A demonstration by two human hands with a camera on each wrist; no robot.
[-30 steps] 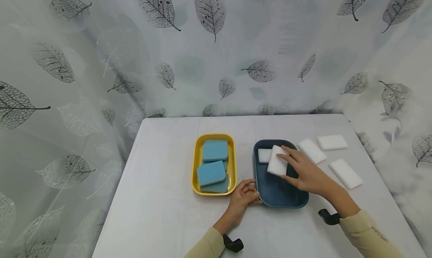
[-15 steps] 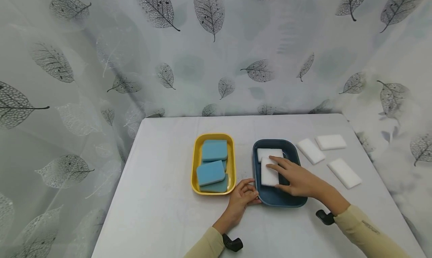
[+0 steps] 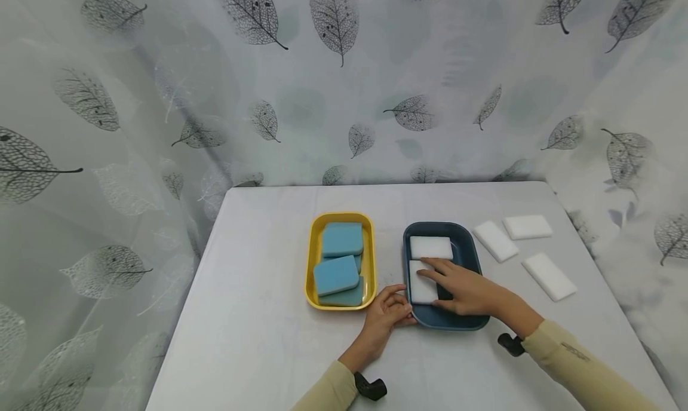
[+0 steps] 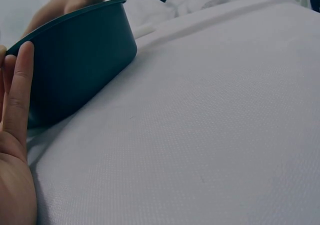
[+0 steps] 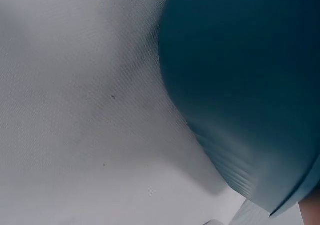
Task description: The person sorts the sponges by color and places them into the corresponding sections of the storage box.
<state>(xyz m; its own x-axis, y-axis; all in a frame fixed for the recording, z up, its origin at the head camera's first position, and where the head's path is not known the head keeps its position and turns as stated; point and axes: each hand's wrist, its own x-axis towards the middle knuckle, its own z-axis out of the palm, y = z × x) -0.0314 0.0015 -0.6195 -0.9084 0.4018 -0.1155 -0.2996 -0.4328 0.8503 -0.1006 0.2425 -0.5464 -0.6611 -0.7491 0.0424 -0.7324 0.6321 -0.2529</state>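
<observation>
A white sponge [image 3: 421, 288] lies along the left side of the deep blue tray [image 3: 457, 322], and my right hand [image 3: 464, 288] holds it, fingers over its top and thumb at its lower right edge. Above it in the same tray sits another white sponge [image 3: 431, 247]. My left hand [image 3: 384, 318] rests against the tray's lower left corner; in the left wrist view a straight finger [image 4: 19, 92] lies along the outer wall. The right wrist view is filled mostly by the tray's outer side [image 5: 240, 95], which hides the fingers.
To the left stands a yellow tray [image 3: 309, 267] with several blue sponges [image 3: 335, 276]. Right of the blue tray lie three loose white sponges: one near the rim [image 3: 495, 241], one farther back [image 3: 528, 226], one nearer [image 3: 549, 276]. A leaf-patterned curtain [image 3: 301, 112] hangs behind the table.
My right hand has moved left and toward me, bringing the tilted white sponge down flat below the other one in the blue tray. The left hand has stayed at the tray's corner.
</observation>
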